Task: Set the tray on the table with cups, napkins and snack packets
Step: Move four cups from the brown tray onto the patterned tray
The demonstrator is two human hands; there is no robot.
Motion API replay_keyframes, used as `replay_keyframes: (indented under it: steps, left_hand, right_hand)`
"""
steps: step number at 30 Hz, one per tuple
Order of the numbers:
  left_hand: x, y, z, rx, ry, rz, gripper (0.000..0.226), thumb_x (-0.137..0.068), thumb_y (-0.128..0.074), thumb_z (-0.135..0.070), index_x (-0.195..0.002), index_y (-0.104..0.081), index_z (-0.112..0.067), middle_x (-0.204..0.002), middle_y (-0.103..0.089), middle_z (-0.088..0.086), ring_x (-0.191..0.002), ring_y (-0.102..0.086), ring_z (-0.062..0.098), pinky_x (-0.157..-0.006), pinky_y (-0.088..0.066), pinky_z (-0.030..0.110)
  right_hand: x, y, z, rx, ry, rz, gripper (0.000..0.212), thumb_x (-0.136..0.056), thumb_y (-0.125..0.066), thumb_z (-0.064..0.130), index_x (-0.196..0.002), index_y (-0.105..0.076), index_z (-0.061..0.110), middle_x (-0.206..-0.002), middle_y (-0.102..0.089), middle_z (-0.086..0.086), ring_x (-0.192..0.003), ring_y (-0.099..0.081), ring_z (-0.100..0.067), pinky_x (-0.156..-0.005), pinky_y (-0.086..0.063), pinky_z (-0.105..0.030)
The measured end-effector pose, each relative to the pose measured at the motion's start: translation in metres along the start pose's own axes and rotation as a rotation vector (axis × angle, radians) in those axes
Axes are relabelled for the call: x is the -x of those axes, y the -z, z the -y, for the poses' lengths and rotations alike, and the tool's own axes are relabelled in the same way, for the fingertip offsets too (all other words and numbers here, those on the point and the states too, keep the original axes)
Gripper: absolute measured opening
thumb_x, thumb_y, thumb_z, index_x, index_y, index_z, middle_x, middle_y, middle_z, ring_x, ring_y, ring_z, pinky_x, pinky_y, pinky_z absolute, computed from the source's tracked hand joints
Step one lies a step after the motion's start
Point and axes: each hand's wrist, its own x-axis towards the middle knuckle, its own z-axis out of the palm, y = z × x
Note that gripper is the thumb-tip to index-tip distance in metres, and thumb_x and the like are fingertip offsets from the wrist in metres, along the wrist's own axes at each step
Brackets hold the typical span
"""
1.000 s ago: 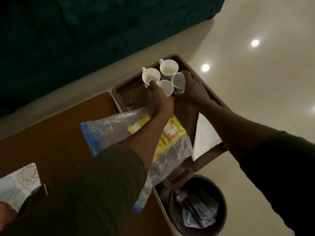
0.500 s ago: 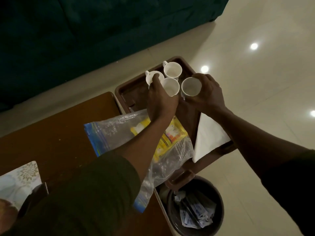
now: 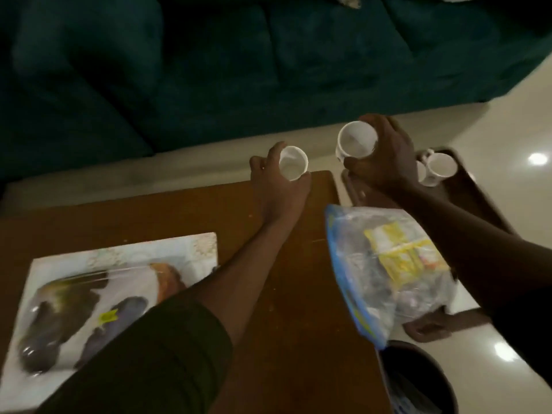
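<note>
Fingers [image 3: 270,158] of each hand wrap a white cup [image 3: 292,166].

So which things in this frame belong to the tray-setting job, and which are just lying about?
Job:
left hand holding a white cup
right hand holding a second cup
two cups on the brown tray
zip bag of snack packets
wooden table

Lying about:
printed picture
waste bin
green sofa
</note>
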Motion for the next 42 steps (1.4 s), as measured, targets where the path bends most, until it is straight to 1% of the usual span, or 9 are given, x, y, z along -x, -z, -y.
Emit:
replay_keyframes:
  steps: [4, 8, 12, 16, 22, 32, 36, 40, 42]
  left_hand:
    - [-0.008, 0.103, 0.061, -0.075, 0.057, -0.135, 0.062, -0.072, -0.078, -0.033, -0.128, -0.052, -0.031, -0.128, -0.049, 0.001, -0.103, -0.050, 0.011, -0.074, -0.044, 0.015]
    - [-0.001, 0.198, 0.127, -0.140, 0.136, -0.207, 0.059, -0.070, -0.079, -0.034, -0.123, -0.054, -0.030, -0.123, -0.055, -0.002, -0.107, -0.055, 0.016, -0.083, -0.055, 0.033]
    - [0.013, 0.273, 0.194, -0.254, 0.202, -0.238, 0.057, -0.071, -0.079, -0.033, -0.123, -0.056, -0.024, -0.123, -0.058, 0.003, -0.111, -0.054, 0.020, -0.081, -0.045, 0.028]
    - [0.030, 0.317, 0.255, -0.290, 0.385, -0.222, 0.059, -0.065, -0.081, -0.027, -0.119, -0.055, -0.023, -0.118, -0.053, 0.008, -0.103, -0.056, 0.028, -0.075, -0.040, 0.029]
    - [0.043, 0.327, 0.315, -0.214, 0.525, -0.294, 0.070, -0.062, -0.084, -0.033, -0.119, -0.049, -0.013, -0.116, -0.054, 0.017, -0.102, -0.055, 0.033, -0.073, -0.035, 0.028]
    - [0.041, 0.335, 0.325, -0.228, 0.484, -0.195, 0.068, -0.078, -0.070, -0.044, -0.130, -0.042, -0.010, -0.128, -0.046, 0.020, -0.108, -0.054, 0.037, -0.071, -0.043, 0.034]
    - [0.041, 0.367, 0.332, -0.391, 0.257, -0.104, 0.055, -0.083, -0.056, -0.026, -0.136, -0.042, -0.022, -0.138, -0.044, 0.012, -0.113, -0.056, 0.036, -0.077, -0.055, 0.044]
    - [0.039, 0.383, 0.342, -0.547, 0.033, 0.173, 0.081, -0.068, -0.066, -0.013, -0.142, -0.037, -0.029, -0.151, -0.036, 0.003, -0.133, -0.042, 0.031, -0.097, -0.048, 0.054]
    - [0.038, 0.384, 0.342, -0.618, -0.013, 0.281, 0.088, -0.070, -0.060, -0.016, -0.147, -0.024, -0.039, -0.159, -0.023, -0.007, -0.139, -0.037, 0.026, -0.100, -0.045, 0.056]
  right_hand:
    - [0.016, -0.063, 0.095, -0.037, 0.108, 0.115, 0.064, -0.067, -0.082, 0.030, -0.123, -0.054, 0.013, -0.122, -0.060, -0.009, -0.108, -0.056, -0.029, -0.083, -0.046, -0.034]
    - [0.047, -0.132, 0.189, -0.080, 0.176, 0.266, 0.070, -0.069, -0.084, 0.030, -0.129, -0.051, 0.015, -0.132, -0.056, -0.007, -0.115, -0.055, -0.024, -0.094, -0.051, -0.041]
    - [0.086, -0.199, 0.259, -0.087, 0.247, 0.444, 0.074, -0.066, -0.085, 0.030, -0.130, -0.050, 0.018, -0.131, -0.057, -0.004, -0.113, -0.057, -0.023, -0.091, -0.053, -0.040]
    - [0.124, -0.253, 0.294, 0.004, 0.358, 0.663, 0.077, -0.063, -0.083, 0.024, -0.132, -0.047, 0.023, -0.128, -0.059, 0.000, -0.108, -0.061, -0.024, -0.082, -0.055, -0.036]
    - [0.164, -0.305, 0.304, 0.140, 0.546, 0.807, 0.082, -0.065, -0.071, -0.001, -0.138, -0.044, 0.023, -0.141, -0.050, 0.001, -0.124, -0.052, -0.024, -0.096, -0.046, -0.036]
    - [0.174, -0.323, 0.310, 0.106, 0.616, 0.861, 0.081, -0.063, -0.069, -0.005, -0.135, -0.048, 0.024, -0.139, -0.053, 0.002, -0.128, -0.050, -0.021, -0.104, -0.045, -0.037]
    - [0.180, -0.312, 0.312, 0.096, 0.497, 0.763, 0.089, -0.059, -0.070, 0.000, -0.137, -0.039, 0.027, -0.145, -0.044, 0.003, -0.134, -0.039, -0.020, -0.108, -0.039, -0.042]
    - [0.211, -0.302, 0.311, 0.023, 0.183, 0.425, 0.069, -0.066, -0.076, 0.025, -0.127, -0.044, 0.017, -0.124, -0.055, -0.005, -0.112, -0.053, -0.020, -0.087, -0.054, -0.044]
    - [0.225, -0.303, 0.313, 0.062, 0.118, 0.418, 0.080, -0.067, -0.077, 0.049, -0.132, -0.045, 0.015, -0.125, -0.055, -0.008, -0.114, -0.054, -0.023, -0.088, -0.053, -0.045]
